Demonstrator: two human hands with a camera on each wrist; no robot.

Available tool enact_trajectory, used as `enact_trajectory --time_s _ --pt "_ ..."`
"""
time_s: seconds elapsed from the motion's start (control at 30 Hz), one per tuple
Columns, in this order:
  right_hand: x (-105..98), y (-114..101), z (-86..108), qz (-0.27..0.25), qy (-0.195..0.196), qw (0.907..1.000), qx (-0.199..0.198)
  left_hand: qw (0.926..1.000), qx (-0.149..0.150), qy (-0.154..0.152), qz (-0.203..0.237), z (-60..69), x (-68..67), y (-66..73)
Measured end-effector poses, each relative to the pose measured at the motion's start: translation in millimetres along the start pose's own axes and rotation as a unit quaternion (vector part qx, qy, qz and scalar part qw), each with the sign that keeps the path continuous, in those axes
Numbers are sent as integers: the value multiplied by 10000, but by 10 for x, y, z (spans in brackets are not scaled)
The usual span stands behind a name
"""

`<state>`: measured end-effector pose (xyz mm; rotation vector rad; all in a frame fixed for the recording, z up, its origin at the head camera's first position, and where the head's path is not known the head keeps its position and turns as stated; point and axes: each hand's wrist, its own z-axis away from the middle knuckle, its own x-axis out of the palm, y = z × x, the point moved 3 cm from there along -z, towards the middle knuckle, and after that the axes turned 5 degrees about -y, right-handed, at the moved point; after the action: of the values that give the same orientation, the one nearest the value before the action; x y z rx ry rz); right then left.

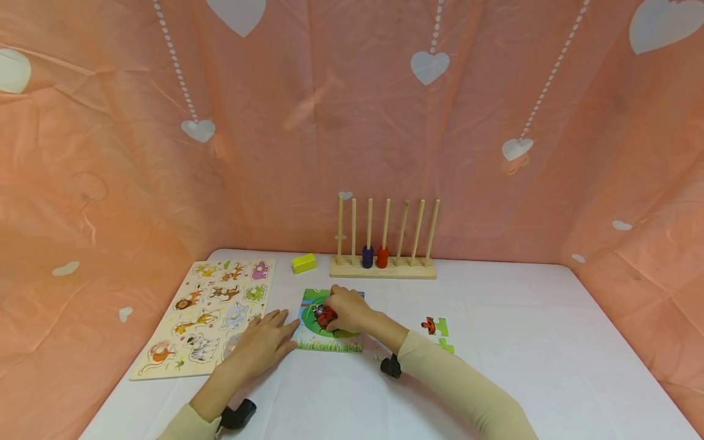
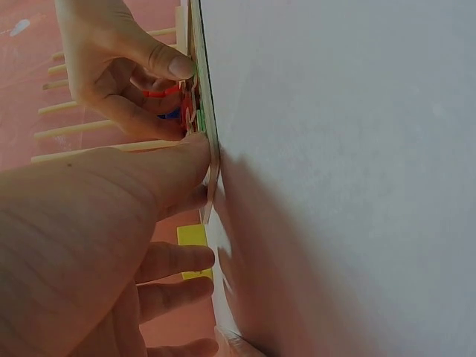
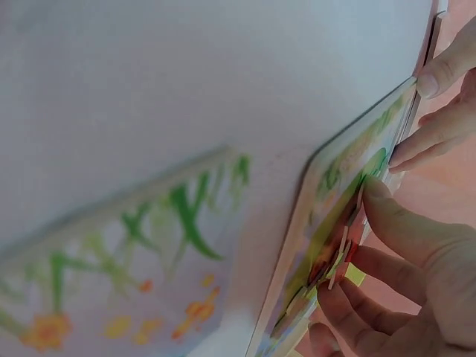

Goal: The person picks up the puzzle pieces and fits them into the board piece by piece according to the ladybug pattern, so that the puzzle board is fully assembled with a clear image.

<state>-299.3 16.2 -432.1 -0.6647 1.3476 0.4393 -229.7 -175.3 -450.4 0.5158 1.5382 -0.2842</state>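
Note:
A small picture puzzle board with a grass border and a green oval lies on the table. My right hand is over its upper right part, thumb and fingers pinching red ladybug puzzle pieces at the board's surface; how many is unclear. Other ladybug parts show on the oval, partly covered by the hand. My left hand lies with fingers extended at the board's left edge, its thumb touching that edge. Loose red and green puzzle pieces lie to the right.
A wooden animal puzzle board is on the left, partly under my left hand. Behind stand a yellow block and a wooden peg rack with blue and red beads. A blurred grass-and-flower board appears in the right wrist view.

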Motion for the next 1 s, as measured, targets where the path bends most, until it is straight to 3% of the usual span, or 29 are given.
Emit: enact_trajectory --time_s 0.6,1.0 --pt "-8 -15 23 -206 38 9998 -28 10000 -21 -24 -12 0 6 -15" --pt "-8 -32 34 -55 74 9999 -70 10000 7 50 -47 0 19 -11"
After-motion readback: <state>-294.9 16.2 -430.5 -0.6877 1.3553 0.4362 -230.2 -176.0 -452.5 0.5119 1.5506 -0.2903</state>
